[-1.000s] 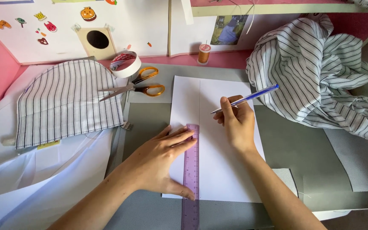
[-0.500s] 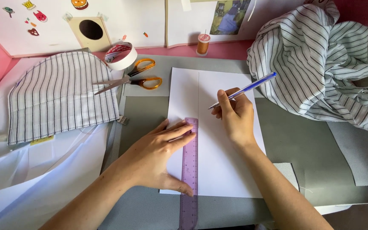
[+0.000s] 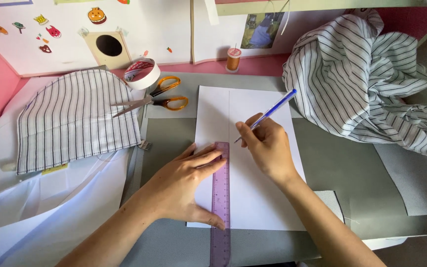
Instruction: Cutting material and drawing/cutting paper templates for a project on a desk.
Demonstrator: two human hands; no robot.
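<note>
Left hand (image 3: 186,185): fingers spread flat, pressing purple ruler (image 3: 221,207) onto white paper (image 3: 258,198).
Right hand (image 3: 268,146): fingers pinched around blue pen (image 3: 273,111).

Home sewing corner: striped fabric (image 3: 75,118), scissors (image 3: 156,99), thread spool (image 3: 233,59).

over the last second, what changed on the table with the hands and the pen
Very little. The right hand holds the blue pen as before, its tip perhaps slightly lower along the purple ruler. The left hand still presses the ruler flat on the white paper. The scissors, tape roll and striped cloth have not moved; only the view shifted a little.
</note>
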